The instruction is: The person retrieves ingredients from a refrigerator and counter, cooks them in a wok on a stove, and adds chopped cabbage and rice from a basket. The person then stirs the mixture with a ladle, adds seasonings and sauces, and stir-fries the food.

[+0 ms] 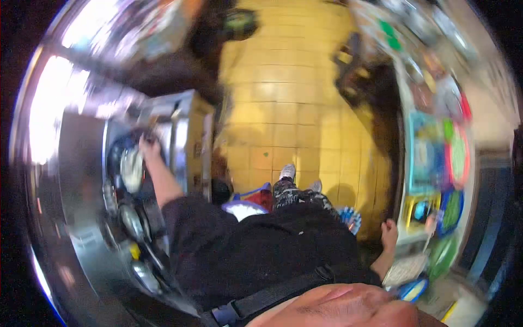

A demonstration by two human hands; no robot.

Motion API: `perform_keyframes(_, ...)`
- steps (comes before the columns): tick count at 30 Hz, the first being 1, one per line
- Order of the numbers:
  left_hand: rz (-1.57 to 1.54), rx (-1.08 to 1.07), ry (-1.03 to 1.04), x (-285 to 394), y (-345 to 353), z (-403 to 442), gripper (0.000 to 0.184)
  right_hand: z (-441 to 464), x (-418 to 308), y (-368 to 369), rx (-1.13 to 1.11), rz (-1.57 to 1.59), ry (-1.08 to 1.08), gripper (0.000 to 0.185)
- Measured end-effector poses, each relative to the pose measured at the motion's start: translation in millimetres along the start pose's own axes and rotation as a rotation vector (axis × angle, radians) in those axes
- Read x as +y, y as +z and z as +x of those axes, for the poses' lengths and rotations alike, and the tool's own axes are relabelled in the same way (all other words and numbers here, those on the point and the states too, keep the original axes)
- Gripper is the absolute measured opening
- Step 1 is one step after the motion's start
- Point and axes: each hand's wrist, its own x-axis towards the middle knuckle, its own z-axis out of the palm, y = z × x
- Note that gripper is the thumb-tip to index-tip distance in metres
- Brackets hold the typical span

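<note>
On the left, my left hand [151,148] reaches over a steel cooking range. Its fingers are curled at the edge of a dark, round pan [115,152], and what they grip is too blurred to make out. Something white and elongated [132,170] lies in that pan, just below the hand. My right hand [389,234] hangs at my right side, beside the shelf edge. Its fingers look curled in, and I see nothing held in them.
Several blurred metal pans and utensils [133,223] line the range nearer my body. Along the right counter sit a turquoise tray [412,152], a pink-rimmed basket [464,155] and a yellow basket [409,213]. A white-topped bucket [245,210] stands near my feet on yellow tiles [272,120].
</note>
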Motion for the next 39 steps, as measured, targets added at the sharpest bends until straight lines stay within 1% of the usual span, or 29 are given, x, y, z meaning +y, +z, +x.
perform_keyframes(1,-0.167,-0.250,-0.194,-12,22,-28,0.012,-15,26,13,0.040,-0.027,0.027,0.036)
perform_keyframes(2,-0.093,-0.114,-0.085,-35,49,-56,0.015,-43,11,10,0.028,-0.184,0.073,0.036)
perform_keyframes(3,-0.026,-0.172,-0.062,-63,70,-85,0.025,-53,46,29,-0.015,-0.139,0.127,0.035)
perform_keyframes(4,-0.413,-0.572,-0.416,-96,54,-90,0.037,-75,18,27,-0.020,-0.023,0.220,0.033)
perform_keyframes(5,-0.150,-0.263,-0.305,-129,75,-125,0.047,-87,40,50,-0.004,-0.033,0.184,0.031)
perform_keyframes(6,-0.095,-0.274,-0.413,-175,88,-161,0.040,-95,62,67,0.000,-0.070,0.174,0.032)
perform_keyframes(7,-0.040,-0.289,-0.521,-221,101,-199,0.035,-114,69,80,0.021,0.152,0.308,0.031)
perform_keyframes(8,0.014,-0.308,-0.628,-268,111,-236,0.030,-134,79,93,0.095,0.059,0.149,0.030)
perform_keyframes(9,-0.065,-0.209,-1.141,-311,119,-283,0.020,-156,70,91,0.144,0.172,0.263,0.028)
perform_keyframes(11,0.364,-0.651,-1.461,-422,74,-355,0.014,-204,81,91,0.235,0.322,0.409,0.025)
perform_keyframes(12,0.519,-1.424,-1.099,-452,77,-412,0.010,-213,92,97,0.327,0.331,0.415,0.021)
perform_keyframes(14,1.052,-1.452,-1.455,-427,134,-553,0.026,-257,120,111,0.471,0.362,0.446,0.016)
perform_keyframes(15,1.237,-1.566,-1.333,-440,135,-597,0.025,-283,136,118,0.547,0.410,0.496,0.012)
perform_keyframes(16,1.252,-1.620,-1.338,-449,137,-632,0.025,-313,157,126,0.620,0.455,0.546,0.009)
perform_keyframes(18,1.294,-2.000,-1.136,-462,126,-704,0.027,-371,204,162,0.691,0.523,0.717,0.008)
perform_keyframes(20,1.386,-1.977,-1.153,-478,106,-764,0.027,-433,215,187,0.778,0.549,0.880,0.006)
perform_keyframes(22,1.471,-2.179,-0.915,-489,87,-817,0.020,-504,252,259,0.920,0.501,0.941,0.011)
perform_keyframes(23,1.418,-2.231,-0.780,-495,72,-843,0.018,-535,264,301,1.012,0.497,0.936,0.019)
perform_keyframes(24,1.418,-2.236,-0.779,-492,68,-872,0.018,-561,247,296,0.997,0.565,1.050,0.022)
perform_keyframes(26,0.991,-2.502,-0.531,-470,68,-939,0.019,-603,224,301,1.005,0.609,1.193,0.026)
perform_keyframes(27,0.947,-2.529,-0.313,-451,83,-975,0.018,-619,215,307,1.028,0.585,1.225,0.028)
perform_keyframes(28,0.902,-2.542,-0.091,-442,95,-1005,0.018,-631,217,344,1.222,0.814,1.318,0.028)
perform_keyframes(29,0.838,-2.491,-0.003,-461,97,-1029,0.017,-642,223,382,1.410,1.055,1.402,0.029)
perform_keyframes(31,0.699,-2.457,0.220,-500,116,-1078,0.017,-646,206,382,1.136,0.878,1.309,0.029)
perform_keyframes(32,0.622,-2.473,0.357,-510,127,-1098,0.018,-630,189,320,0.976,0.781,1.479,0.028)
perform_keyframes(34,0.748,-2.379,0.606,-533,138,-1130,0.019,-622,207,405,1.362,1.151,1.313,0.021)
perform_keyframes(36,1.130,-2.475,0.552,-565,139,-1139,0.022,-632,217,429,1.050,1.109,1.459,0.018)
perform_keyframes(37,0.864,-2.489,0.814,-605,127,-1128,0.029,-624,220,423,1.642,1.798,1.197,0.020)
perform_keyframes(39,1.003,-2.445,0.699,-633,108,-1121,0.028,-636,233,413,1.238,1.366,1.399,0.021)
